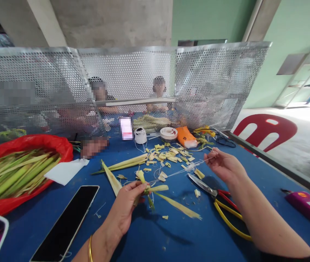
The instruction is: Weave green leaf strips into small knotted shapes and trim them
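My left hand (130, 201) is closed round a small bundle of corn husk (142, 178), whose pale strips (178, 205) fan out to the right. A thin white thread (175, 172) stretches from near this bundle toward my right hand (223, 163), which pinches it with the fingertips. Scissors with red and yellow handles (226, 211) lie beside my right forearm, their blades apart. Beyond my hands, cut husk scraps (168, 154) are scattered over the blue table (155, 240). A white spool of thread (140, 135) stands behind the scraps.
On the left, a red bag (67, 145) holds many long husks beside white paper (66, 171) and a black phone (69, 222). Tape (168, 134), an orange packet (187, 137) and a perforated metal screen (209, 80) stand behind. A purple packet (309, 209) lies right; people sit beyond the screen.
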The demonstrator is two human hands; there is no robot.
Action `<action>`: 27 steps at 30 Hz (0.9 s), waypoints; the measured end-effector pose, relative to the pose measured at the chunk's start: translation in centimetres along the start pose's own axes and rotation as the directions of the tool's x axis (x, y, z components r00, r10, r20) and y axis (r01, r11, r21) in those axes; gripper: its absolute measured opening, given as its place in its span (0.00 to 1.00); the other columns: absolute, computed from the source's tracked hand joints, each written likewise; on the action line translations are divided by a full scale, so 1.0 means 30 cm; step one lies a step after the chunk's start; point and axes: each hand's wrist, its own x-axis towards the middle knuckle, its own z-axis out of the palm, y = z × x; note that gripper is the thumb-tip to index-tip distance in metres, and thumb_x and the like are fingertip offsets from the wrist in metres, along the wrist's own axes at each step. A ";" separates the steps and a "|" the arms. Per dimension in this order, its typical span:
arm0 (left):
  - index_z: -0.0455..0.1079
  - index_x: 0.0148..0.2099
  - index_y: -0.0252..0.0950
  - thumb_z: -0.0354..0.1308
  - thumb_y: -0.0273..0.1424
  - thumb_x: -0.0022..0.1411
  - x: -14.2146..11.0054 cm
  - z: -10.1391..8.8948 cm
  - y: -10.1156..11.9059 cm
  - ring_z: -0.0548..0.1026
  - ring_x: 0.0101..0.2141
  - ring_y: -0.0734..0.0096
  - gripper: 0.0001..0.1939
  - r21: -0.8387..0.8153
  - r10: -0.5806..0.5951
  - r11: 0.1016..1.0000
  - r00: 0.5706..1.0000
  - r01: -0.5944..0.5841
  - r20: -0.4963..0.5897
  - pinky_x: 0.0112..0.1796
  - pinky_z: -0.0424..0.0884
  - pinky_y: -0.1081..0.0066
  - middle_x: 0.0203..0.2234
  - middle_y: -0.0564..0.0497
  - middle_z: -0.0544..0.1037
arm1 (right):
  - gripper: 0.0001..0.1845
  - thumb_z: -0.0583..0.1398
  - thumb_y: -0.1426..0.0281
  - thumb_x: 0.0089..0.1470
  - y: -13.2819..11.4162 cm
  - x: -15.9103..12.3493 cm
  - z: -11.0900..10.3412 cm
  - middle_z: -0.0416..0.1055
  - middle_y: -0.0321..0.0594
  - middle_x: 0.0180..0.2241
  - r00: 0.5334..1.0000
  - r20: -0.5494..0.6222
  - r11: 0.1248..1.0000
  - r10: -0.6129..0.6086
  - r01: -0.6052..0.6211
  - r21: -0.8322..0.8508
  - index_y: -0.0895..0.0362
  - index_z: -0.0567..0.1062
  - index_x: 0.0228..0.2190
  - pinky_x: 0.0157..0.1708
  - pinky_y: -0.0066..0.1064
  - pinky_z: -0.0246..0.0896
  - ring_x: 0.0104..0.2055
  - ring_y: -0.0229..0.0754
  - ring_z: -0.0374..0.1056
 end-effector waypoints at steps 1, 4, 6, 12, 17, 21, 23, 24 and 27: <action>0.78 0.32 0.37 0.70 0.37 0.44 0.000 0.000 0.001 0.74 0.33 0.71 0.13 0.005 0.000 1.000 1.000 0.000 -0.006 0.32 0.65 0.76 0.28 0.51 0.79 | 0.13 0.53 0.81 0.58 -0.004 0.006 -0.005 0.58 0.27 0.16 1.000 0.000 1.000 -0.015 0.015 -0.013 0.56 0.66 0.24 0.24 0.25 0.72 0.14 0.28 0.57; 0.77 0.32 0.38 0.70 0.37 0.44 -0.001 0.003 0.007 0.74 0.33 0.72 0.12 0.017 -0.004 1.000 1.000 0.004 -0.011 0.32 0.65 0.76 0.28 0.52 0.79 | 0.10 0.57 0.80 0.53 -0.011 0.018 -0.014 0.58 0.26 0.16 0.997 0.025 0.995 -0.075 0.076 -0.068 0.56 0.67 0.24 0.14 0.18 0.61 0.13 0.27 0.53; 0.77 0.31 0.38 0.70 0.38 0.43 -0.004 0.005 0.012 0.73 0.32 0.73 0.12 0.023 -0.005 1.000 1.000 0.005 -0.010 0.32 0.65 0.76 0.28 0.52 0.79 | 0.08 0.61 0.79 0.49 -0.005 0.022 -0.015 0.57 0.26 0.15 0.989 0.055 0.983 -0.137 0.143 -0.113 0.57 0.67 0.24 0.09 0.15 0.48 0.12 0.26 0.49; 0.77 0.31 0.38 0.70 0.38 0.41 -0.010 0.007 0.019 0.73 0.31 0.73 0.13 0.031 -0.006 1.000 1.000 0.006 -0.010 0.32 0.65 0.76 0.28 0.53 0.79 | 0.14 0.68 0.69 0.37 0.022 0.031 -0.007 0.61 0.26 0.15 0.887 0.089 0.846 -0.454 0.460 -0.270 0.58 0.72 0.28 0.11 0.19 0.40 0.13 0.26 0.48; 0.78 0.31 0.37 0.70 0.37 0.42 -0.007 0.005 0.024 0.74 0.33 0.70 0.13 0.042 0.006 0.999 1.000 -0.005 -0.019 0.33 0.65 0.75 0.27 0.51 0.79 | 0.14 0.66 0.63 0.39 0.009 0.061 -0.035 0.62 0.27 0.18 0.751 0.088 0.649 -0.655 0.618 -0.444 0.57 0.72 0.29 0.15 0.22 0.43 0.16 0.30 0.51; 0.78 0.31 0.37 0.70 0.37 0.43 -0.005 0.001 0.025 0.74 0.33 0.69 0.12 0.050 0.005 0.999 1.000 -0.004 -0.014 0.32 0.64 0.75 0.28 0.51 0.79 | 0.09 0.60 0.65 0.46 0.005 0.094 -0.074 0.64 0.29 0.20 0.675 0.115 0.482 -0.729 0.624 -0.615 0.55 0.72 0.31 0.21 0.26 0.51 0.20 0.34 0.56; 0.78 0.31 0.37 0.70 0.37 0.44 -0.007 -0.001 0.023 0.74 0.33 0.70 0.11 0.069 -0.007 0.998 1.000 0.005 0.025 0.31 0.64 0.75 0.28 0.50 0.79 | 0.07 0.59 0.66 0.48 0.005 0.098 -0.088 0.66 0.32 0.21 0.670 0.153 0.402 -0.726 0.595 -0.696 0.55 0.72 0.31 0.26 0.29 0.56 0.24 0.38 0.61; 0.78 0.30 0.37 0.70 0.37 0.45 -0.010 -0.002 0.021 0.74 0.32 0.70 0.11 0.091 -0.008 0.996 0.998 0.003 0.057 0.30 0.63 0.75 0.28 0.50 0.79 | 0.07 0.61 0.67 0.46 0.004 0.094 -0.092 0.69 0.34 0.23 0.676 0.171 0.374 -0.717 0.580 -0.724 0.55 0.73 0.30 0.30 0.32 0.58 0.27 0.40 0.64; 0.79 0.32 0.36 0.68 0.37 0.48 -0.020 -0.003 0.015 0.72 0.31 0.72 0.10 0.176 -0.014 0.984 0.987 -0.014 0.160 0.30 0.63 0.75 0.30 0.48 0.80 | 0.15 0.66 0.73 0.40 -0.005 0.057 -0.088 0.73 0.46 0.40 0.609 0.286 0.122 -0.740 0.540 -0.833 0.55 0.75 0.35 0.47 0.43 0.55 0.47 0.52 0.65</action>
